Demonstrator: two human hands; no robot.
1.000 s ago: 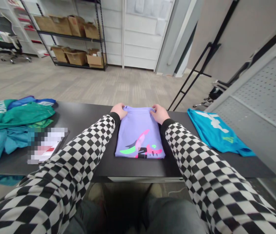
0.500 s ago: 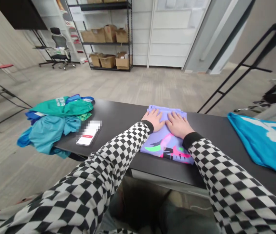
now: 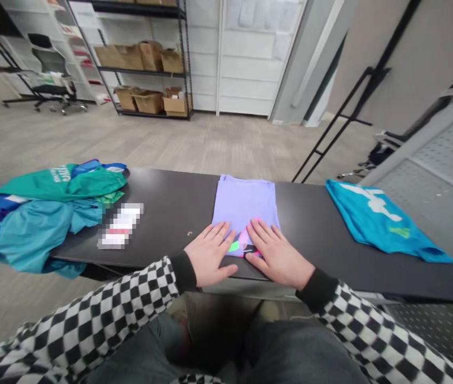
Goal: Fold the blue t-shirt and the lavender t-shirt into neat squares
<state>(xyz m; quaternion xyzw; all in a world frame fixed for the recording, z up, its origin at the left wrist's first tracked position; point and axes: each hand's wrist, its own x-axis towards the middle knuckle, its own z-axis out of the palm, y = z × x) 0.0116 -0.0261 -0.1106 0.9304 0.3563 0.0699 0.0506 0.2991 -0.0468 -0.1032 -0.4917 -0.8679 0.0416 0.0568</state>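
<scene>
A folded lilac T-shirt (image 3: 245, 201) with a pink and green print lies on the black table (image 3: 170, 208) in front of me. My left hand (image 3: 209, 252) lies flat, fingers stretched out, on the shirt's near left corner. My right hand (image 3: 276, 252) lies flat and open on its near right corner. Both hands rest near the table's front edge and hold nothing.
A heap of green and blue shirts (image 3: 46, 205) sits at the table's left end, with a blurred-out flat item (image 3: 121, 232) beside it. A folded turquoise shirt (image 3: 378, 221) lies at the right. Shelves with cardboard boxes (image 3: 146, 58) and an office chair (image 3: 48, 74) stand beyond.
Both hands have slid from the shirt's far edge, across its middle, to its near edge, staying flat on the cloth. The view has swung about.
</scene>
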